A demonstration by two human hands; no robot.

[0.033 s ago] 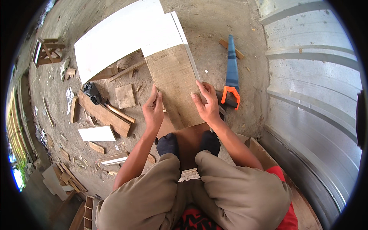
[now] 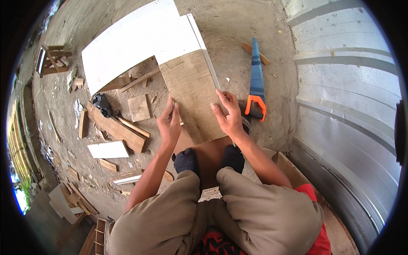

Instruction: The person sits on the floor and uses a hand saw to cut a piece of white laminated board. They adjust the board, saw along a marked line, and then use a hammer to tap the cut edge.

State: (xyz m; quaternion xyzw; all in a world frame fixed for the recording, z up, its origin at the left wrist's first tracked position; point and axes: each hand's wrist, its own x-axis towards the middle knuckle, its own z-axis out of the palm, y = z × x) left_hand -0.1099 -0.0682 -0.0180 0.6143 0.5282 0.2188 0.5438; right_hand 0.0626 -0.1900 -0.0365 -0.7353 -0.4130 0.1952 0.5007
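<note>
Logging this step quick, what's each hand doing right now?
Left hand: fingers resting on the left edge of the bare rectangular wooden board, not closed around it.
Right hand: fingers spread flat on the same board's right edge.

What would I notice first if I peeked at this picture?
Probably the two bare hands in the middle: the left hand and the right hand rest on either edge of a rough brown wooden board on the dirt ground. Just right of it lies a blue handsaw with an orange handle, and behind it a big white flat panel.
</note>
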